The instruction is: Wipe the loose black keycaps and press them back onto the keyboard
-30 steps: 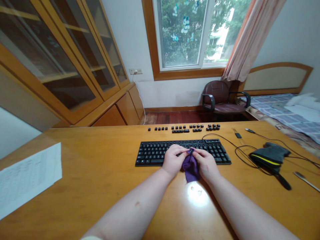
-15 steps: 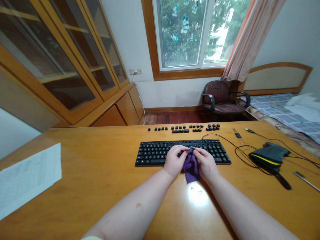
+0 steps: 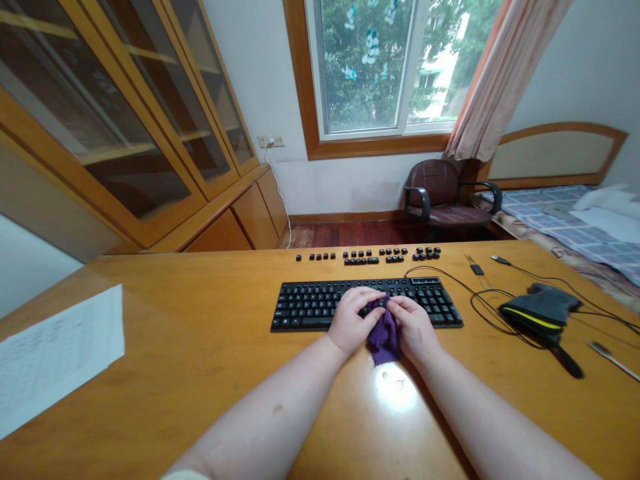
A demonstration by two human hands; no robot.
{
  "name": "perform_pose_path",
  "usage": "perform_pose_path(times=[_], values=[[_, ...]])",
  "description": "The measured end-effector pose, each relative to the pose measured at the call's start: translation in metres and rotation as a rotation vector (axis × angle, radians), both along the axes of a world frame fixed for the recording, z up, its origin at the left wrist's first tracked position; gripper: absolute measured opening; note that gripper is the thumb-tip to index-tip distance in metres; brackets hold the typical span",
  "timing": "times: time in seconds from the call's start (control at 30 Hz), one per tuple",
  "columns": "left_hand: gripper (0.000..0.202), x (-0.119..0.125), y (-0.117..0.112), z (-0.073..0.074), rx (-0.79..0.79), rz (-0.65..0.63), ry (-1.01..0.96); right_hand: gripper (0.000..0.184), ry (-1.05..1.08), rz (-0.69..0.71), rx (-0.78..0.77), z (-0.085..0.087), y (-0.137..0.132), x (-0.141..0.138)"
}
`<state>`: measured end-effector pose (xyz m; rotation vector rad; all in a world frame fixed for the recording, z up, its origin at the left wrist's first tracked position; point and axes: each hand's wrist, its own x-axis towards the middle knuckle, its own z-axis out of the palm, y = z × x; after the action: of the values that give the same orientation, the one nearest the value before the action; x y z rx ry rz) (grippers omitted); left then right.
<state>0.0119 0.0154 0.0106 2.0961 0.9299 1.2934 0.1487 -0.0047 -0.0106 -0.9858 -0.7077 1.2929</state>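
Note:
Just above the front edge of the black keyboard (image 3: 305, 305), my two hands are close together. My left hand (image 3: 353, 320) is closed, with thumb and forefinger around a small dark keycap (image 3: 381, 303) that is partly hidden. A purple cloth (image 3: 385, 343) lies bunched around the keycap and hangs down toward the desk. My right hand (image 3: 413, 327) pinches the cloth from the other side. Behind the keyboard, several loose black keycaps (image 3: 373, 261) stand in rows. The top row of the keyboard shows bare key sockets.
A cable runs from the keyboard to the right. There lie a grey brush-like tool with a yellow stripe (image 3: 537, 313), a keycap puller (image 3: 476, 268), a USB plug (image 3: 500, 260) and a thin white-handled brush (image 3: 613, 360). Printed paper (image 3: 65, 353) lies at the left.
My left thumb and fingers have shifted slightly over the keycap, and the cloth's folds have changed. The keyboard and the loose keycaps stay where they were.

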Motion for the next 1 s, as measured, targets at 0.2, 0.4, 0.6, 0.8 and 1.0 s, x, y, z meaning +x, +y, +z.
perform_pose_path(times=[0.2, 0.4, 0.6, 0.8, 1.0], values=[[0.018, -0.0005, 0.0004, -0.0007, 0.054, 0.095, -0.037, 0.019, 0.01, -0.052, 0.035, -0.0024, 0.0007, 0.0005], [0.02, -0.0001, 0.0001, -0.0037, 0.123, 0.125, 0.071, 0.011, -0.06, -0.029, 0.192, -0.0048, -0.0008, 0.0006], [0.022, 0.0004, -0.0028, -0.0041, 0.185, 0.117, 0.17, 0.02, -0.153, -0.072, 0.136, 0.0015, -0.0027, -0.0001], [0.018, 0.0005, -0.0027, -0.0032, 0.205, 0.128, 0.155, 0.023, -0.04, -0.053, 0.1, 0.0001, 0.0003, 0.0008], [0.019, -0.0011, -0.0023, -0.0032, 0.205, 0.131, 0.164, 0.03, -0.019, 0.011, 0.112, -0.0031, 0.0013, 0.003]])
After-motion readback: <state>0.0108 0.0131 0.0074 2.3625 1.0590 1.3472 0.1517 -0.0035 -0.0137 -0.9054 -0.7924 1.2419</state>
